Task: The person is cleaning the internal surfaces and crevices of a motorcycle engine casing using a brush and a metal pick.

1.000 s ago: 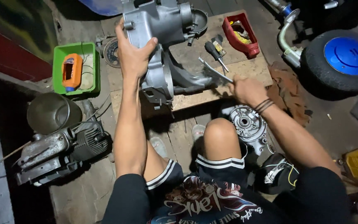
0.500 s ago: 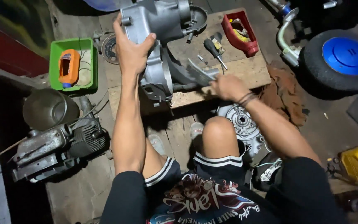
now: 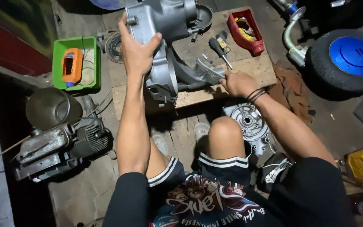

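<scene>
Head view. Since the earlier pictures the right hand [image 3: 237, 82] has drawn inward from the right part of the wooden board [image 3: 248, 67] to the lower arm of the grey engine casing [image 3: 164, 38]; the camera has also drifted slightly. In my judgement, work has moved onto the casing itself.

The casing stands on the board's far left part, propped up. The left hand [image 3: 137, 50] is clamped over its left flank, fingers wrapped on top, steadying it. The right hand is closed around a wire brush [image 3: 209, 71], bristles against the casing's lower arm.

A screwdriver [image 3: 218, 49] lies just beyond, apart from both hands. A red tray [image 3: 244, 31] sits at the board's far right corner. A green tray [image 3: 61, 48] holding an orange bottle [image 3: 72, 66] rests on the floor, left.
</scene>
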